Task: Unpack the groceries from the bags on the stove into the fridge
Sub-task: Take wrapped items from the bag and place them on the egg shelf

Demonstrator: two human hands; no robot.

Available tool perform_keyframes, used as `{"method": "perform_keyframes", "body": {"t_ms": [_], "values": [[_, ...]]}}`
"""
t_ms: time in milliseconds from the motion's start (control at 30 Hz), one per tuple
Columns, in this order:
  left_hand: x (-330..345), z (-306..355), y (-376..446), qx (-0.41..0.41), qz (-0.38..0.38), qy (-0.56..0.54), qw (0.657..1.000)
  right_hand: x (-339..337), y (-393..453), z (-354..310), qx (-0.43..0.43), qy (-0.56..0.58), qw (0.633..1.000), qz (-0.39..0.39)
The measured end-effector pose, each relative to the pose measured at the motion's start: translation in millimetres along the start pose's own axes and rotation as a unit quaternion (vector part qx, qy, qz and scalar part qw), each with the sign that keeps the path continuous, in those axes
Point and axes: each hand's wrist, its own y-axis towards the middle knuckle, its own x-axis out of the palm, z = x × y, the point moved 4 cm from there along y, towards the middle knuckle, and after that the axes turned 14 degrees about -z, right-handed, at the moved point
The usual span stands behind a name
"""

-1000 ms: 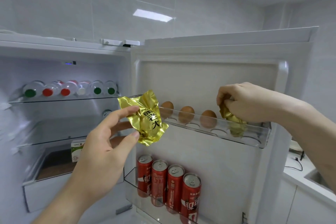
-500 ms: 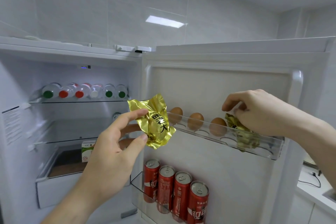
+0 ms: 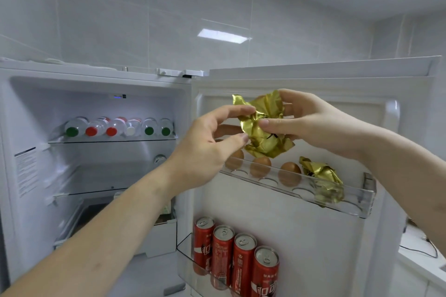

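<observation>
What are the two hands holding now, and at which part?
Both hold one gold foil packet: the right hand pinches its top edge and middle, the left hand its left edge.

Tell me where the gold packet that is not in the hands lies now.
In the head view, the loose gold packet lies in the egg tray of the open door, on the right side, just right of the three eggs.

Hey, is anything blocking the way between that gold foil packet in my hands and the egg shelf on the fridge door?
Nothing visible blocks it. The gold foil packet is held just above the egg shelf, open from above. Three eggs and another gold packet fill part of it, with some empty cups showing.
</observation>
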Motion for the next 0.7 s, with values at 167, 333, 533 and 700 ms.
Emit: {"method": "perform_keyframes", "body": {"t_ms": [167,333,533,700], "values": [[5,-18,2,-0.017,-0.019,0.066,0.998,-16,-14,9,0.055,-0.126,0.99,0.044],[9,-60,-11,-0.052,-0.024,0.275,0.96,-36,-35,10,0.092,-0.233,0.96,0.121],[18,-76,-20,-0.036,0.024,0.333,0.942,-47,-48,9,0.182,-0.371,0.901,0.13],[20,-78,-19,-0.038,0.031,0.329,0.943,-42,-51,11,0.237,-0.457,0.854,0.082]]}}
